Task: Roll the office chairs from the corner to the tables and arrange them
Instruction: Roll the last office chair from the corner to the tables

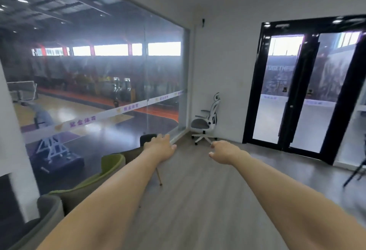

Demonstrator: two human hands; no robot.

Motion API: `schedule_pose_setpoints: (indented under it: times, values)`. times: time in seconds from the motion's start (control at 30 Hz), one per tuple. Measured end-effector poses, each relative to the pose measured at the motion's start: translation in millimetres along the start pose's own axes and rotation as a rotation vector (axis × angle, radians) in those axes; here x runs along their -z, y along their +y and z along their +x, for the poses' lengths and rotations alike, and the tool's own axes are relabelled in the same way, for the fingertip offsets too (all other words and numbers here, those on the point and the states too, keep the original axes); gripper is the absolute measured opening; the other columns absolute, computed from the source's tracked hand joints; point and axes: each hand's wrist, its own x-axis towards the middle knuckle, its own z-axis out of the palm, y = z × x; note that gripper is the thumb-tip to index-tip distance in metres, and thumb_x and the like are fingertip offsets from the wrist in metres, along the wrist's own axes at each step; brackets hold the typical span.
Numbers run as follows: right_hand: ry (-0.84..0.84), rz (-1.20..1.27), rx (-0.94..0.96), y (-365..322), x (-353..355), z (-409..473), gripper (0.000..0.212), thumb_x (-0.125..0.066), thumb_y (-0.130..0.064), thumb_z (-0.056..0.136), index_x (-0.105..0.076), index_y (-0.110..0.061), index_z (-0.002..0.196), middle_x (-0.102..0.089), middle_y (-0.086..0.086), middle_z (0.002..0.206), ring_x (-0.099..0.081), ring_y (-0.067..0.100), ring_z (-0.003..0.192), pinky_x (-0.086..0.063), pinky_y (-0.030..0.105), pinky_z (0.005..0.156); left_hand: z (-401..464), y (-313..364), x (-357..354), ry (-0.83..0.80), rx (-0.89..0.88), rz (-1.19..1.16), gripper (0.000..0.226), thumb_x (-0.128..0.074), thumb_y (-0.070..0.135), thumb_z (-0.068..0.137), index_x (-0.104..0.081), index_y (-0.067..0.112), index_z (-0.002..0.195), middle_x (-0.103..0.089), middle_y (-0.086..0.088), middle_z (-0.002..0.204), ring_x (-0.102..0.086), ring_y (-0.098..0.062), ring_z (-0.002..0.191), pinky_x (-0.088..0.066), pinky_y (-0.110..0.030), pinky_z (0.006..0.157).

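Observation:
One white office chair point(207, 121) with a grey seat, mesh back and headrest stands on its wheeled base in the far corner, between the glass wall and the black door. Both my arms stretch forward towards it, well short of it. My left hand point(161, 146) is open with relaxed fingers and holds nothing. My right hand point(221, 150) hangs with loosely curled fingers, also empty. No table shows in this view.
A row of lounge chairs lines the glass wall on the left: green point(111, 165), grey point(49, 210) and a dark one point(147, 138). A black-framed double glass door point(297, 91) fills the far right wall. Dark metal legs point(356, 172) show at the right edge. Grey wood floor point(198, 200) runs ahead.

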Motion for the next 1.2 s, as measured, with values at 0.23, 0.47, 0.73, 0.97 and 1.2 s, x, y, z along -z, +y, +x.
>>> schedule_pose_setpoints:
  times: [0.23, 0.47, 0.73, 0.97, 1.2]
  values:
    - [0.097, 0.018, -0.158, 97, 68, 134, 0.053, -0.047, -0.046, 0.103, -0.047, -0.020, 0.149, -0.052, 0.009, 0.148, -0.053, 0.031, 0.131, -0.047, 0.046, 0.105, 194, 91, 11, 0.069, -0.174, 0.026, 0.051, -0.037, 0.050, 0.104, -0.046, 0.019, 0.143, -0.043, -0.013, 0.150, -0.042, -0.034, 0.137, -0.040, -0.055, 0.104]
    - [0.165, 0.017, -0.227, 209, 104, 281, 0.053, -0.046, -0.044, 0.102, -0.045, -0.023, 0.151, -0.053, 0.005, 0.146, -0.054, 0.028, 0.126, -0.050, 0.046, 0.100, 380, 191, -15, 0.076, -0.245, -0.012, 0.051, -0.036, 0.048, 0.105, -0.041, 0.023, 0.149, -0.040, -0.011, 0.153, -0.039, -0.032, 0.141, -0.038, -0.054, 0.106]
    - [0.199, 0.029, -0.230, 354, 135, 472, 0.051, -0.047, -0.044, 0.101, -0.047, -0.025, 0.148, -0.054, 0.004, 0.142, -0.055, 0.028, 0.123, -0.049, 0.042, 0.092, 584, 312, -42, 0.073, -0.226, -0.032, 0.045, -0.036, 0.044, 0.106, -0.047, 0.019, 0.142, -0.048, -0.010, 0.146, -0.045, -0.031, 0.134, -0.040, -0.051, 0.100]
    - [0.194, 0.032, -0.217, 442, 158, 632, 0.053, -0.046, -0.046, 0.103, -0.044, -0.024, 0.151, -0.049, 0.003, 0.149, -0.051, 0.029, 0.131, -0.048, 0.046, 0.100, 748, 382, -65, 0.093, -0.251, 0.014, 0.045, -0.035, 0.047, 0.106, -0.048, 0.021, 0.141, -0.052, -0.010, 0.141, -0.052, -0.031, 0.125, -0.040, -0.047, 0.088]
    - [0.183, 0.001, -0.200, 526, 162, 803, 0.054, -0.047, -0.048, 0.102, -0.044, -0.024, 0.151, -0.047, 0.002, 0.151, -0.050, 0.028, 0.132, -0.048, 0.046, 0.100, 929, 422, -114, 0.059, -0.198, 0.051, 0.046, -0.031, 0.045, 0.108, -0.048, 0.019, 0.142, -0.051, -0.010, 0.144, -0.051, -0.031, 0.129, -0.041, -0.048, 0.096]
